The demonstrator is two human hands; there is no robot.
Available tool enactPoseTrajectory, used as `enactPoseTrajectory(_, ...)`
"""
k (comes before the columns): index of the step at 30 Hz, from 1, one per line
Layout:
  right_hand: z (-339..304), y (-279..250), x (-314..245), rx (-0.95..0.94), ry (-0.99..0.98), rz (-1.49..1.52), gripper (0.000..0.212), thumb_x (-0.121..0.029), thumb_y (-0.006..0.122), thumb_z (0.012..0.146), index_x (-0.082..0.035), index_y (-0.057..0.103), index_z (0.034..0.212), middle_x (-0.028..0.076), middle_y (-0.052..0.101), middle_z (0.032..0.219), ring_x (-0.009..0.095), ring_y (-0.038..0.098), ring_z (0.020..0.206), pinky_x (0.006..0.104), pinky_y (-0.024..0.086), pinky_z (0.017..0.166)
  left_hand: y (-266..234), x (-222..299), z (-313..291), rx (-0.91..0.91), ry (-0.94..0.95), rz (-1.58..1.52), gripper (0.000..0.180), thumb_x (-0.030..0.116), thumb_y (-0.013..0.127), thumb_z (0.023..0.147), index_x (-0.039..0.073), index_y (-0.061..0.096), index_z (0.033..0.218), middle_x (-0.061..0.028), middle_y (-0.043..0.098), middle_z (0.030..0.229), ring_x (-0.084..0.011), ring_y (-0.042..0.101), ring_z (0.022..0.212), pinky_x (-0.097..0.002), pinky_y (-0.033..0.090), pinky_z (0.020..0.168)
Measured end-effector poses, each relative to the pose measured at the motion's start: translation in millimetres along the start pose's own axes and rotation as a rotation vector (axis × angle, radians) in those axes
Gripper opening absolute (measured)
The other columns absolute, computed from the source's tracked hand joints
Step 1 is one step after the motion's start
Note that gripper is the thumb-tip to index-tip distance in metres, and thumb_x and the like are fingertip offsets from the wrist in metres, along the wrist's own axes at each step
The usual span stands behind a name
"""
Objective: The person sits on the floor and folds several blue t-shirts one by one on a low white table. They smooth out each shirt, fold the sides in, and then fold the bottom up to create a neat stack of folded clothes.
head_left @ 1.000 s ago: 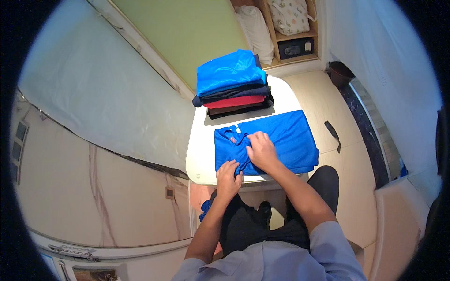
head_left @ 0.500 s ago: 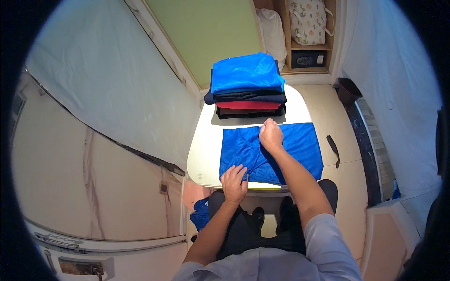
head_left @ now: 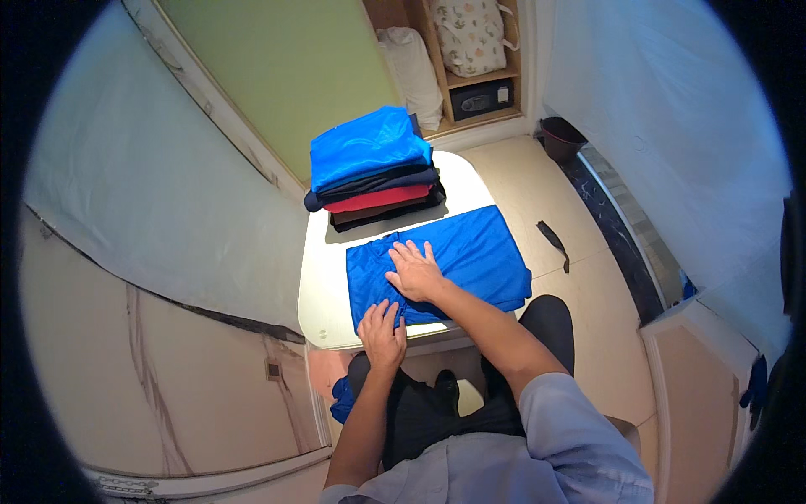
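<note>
A folded blue garment (head_left: 478, 256), shirt-like, lies flat on the white table (head_left: 323, 311). My right hand (head_left: 415, 273) rests palm down on its middle-left part with the fingers spread. My left hand (head_left: 383, 334) lies at the garment's near left edge, fingers stretched out and slightly apart. Neither hand grips anything. Just beyond the garment stands a stack of folded clothes (head_left: 378, 195), with a bright blue piece (head_left: 365, 147) on top and dark and red ones below.
A shelf unit at the back holds a patterned bag (head_left: 470, 38), a white pillow-like bundle (head_left: 411, 76) and a black safe (head_left: 482, 100). A dark bin (head_left: 562, 140) and a black strap (head_left: 554, 244) are on the floor at right. Blue cloth (head_left: 342, 400) lies below the table's left side.
The head view has shifted and tilted. My right hand has gone from a closed grasp on the garment's far part to lying flat, nearer my left hand. The garment's creases look smoother.
</note>
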State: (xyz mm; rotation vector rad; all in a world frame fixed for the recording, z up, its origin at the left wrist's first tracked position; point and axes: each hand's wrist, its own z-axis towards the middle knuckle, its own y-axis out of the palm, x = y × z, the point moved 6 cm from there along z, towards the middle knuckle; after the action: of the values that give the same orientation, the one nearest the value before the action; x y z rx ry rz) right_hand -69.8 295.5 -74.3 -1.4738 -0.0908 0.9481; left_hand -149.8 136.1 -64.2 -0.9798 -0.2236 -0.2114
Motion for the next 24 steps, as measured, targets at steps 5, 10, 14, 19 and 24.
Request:
enactPoseTrajectory(5, -75.3, -68.1, 19.4, 0.516, 0.033, 0.083, 0.046, -0.032, 0.066, 0.093, 0.001, 0.060, 0.126, 0.022, 0.056, 0.135, 0.040, 0.049, 0.130, 0.0622, 0.031, 0.110, 1.8, 2.1, -3.0, -0.058, -0.006, 0.038, 0.046, 0.025, 0.072, 0.086, 0.009, 0.068, 0.129, -0.0137, 0.059, 0.138, -0.0375, 0.050, 0.130, -0.0516, 0.035, 0.108)
enactPoseTrajectory(10, -188.7, -83.8, 126.0, 0.924, 0.501, 0.296, 0.038, -0.025, 0.064, 0.093, 0.003, 0.061, 0.120, 0.024, 0.060, 0.123, 0.039, 0.054, 0.121, 0.0494, 0.041, 0.104, 0.9, 5.5, -8.7, -0.069, -0.007, 0.014, 0.054, 0.033, 0.072, 0.085, 0.006, 0.065, 0.132, -0.0170, 0.058, 0.140, -0.0397, 0.048, 0.131, -0.0539, 0.031, 0.112)
enactPoseTrajectory(14, -241.4, -18.1, 233.3, 0.745, 1.015, 1.120, 0.054, -0.039, 0.059, 0.100, 0.006, 0.055, 0.130, 0.018, 0.060, 0.117, 0.033, 0.061, 0.102, 0.0486, 0.051, 0.089, -1.5, 8.6, -1.3, -0.079, 0.017, -0.049, 0.062, 0.039, 0.076, 0.082, 0.005, 0.064, 0.132, -0.0181, 0.058, 0.139, -0.0401, 0.049, 0.131, -0.0532, 0.031, 0.112)
enactPoseTrajectory(19, -229.5, 4.4, 224.7, 0.293, 1.260, 1.728, 0.065, -0.059, 0.060, 0.096, -0.002, 0.054, 0.125, 0.013, 0.059, 0.106, 0.029, 0.058, 0.094, 0.0473, 0.054, 0.079, -13.8, -42.5, 11.2, 0.147, -0.199, -0.341, 0.042, 0.024, 0.072, 0.090, -0.002, 0.064, 0.122, -0.0248, 0.061, 0.127, -0.0403, 0.055, 0.122, -0.0455, 0.043, 0.105)
enactPoseTrajectory(24, -220.2, -13.1, 211.4, 0.146, 1.171, 1.751, 0.045, -0.056, 0.069, 0.090, -0.012, 0.062, 0.091, 0.006, 0.056, 0.081, 0.021, 0.051, 0.073, 0.0400, 0.047, 0.069, -16.9, -92.1, 17.1, -0.144, -0.637, 0.008, 0.050, 0.038, 0.075, 0.086, -0.006, 0.067, 0.107, -0.0271, 0.068, 0.109, -0.0415, 0.065, 0.105, -0.0468, 0.050, 0.092)
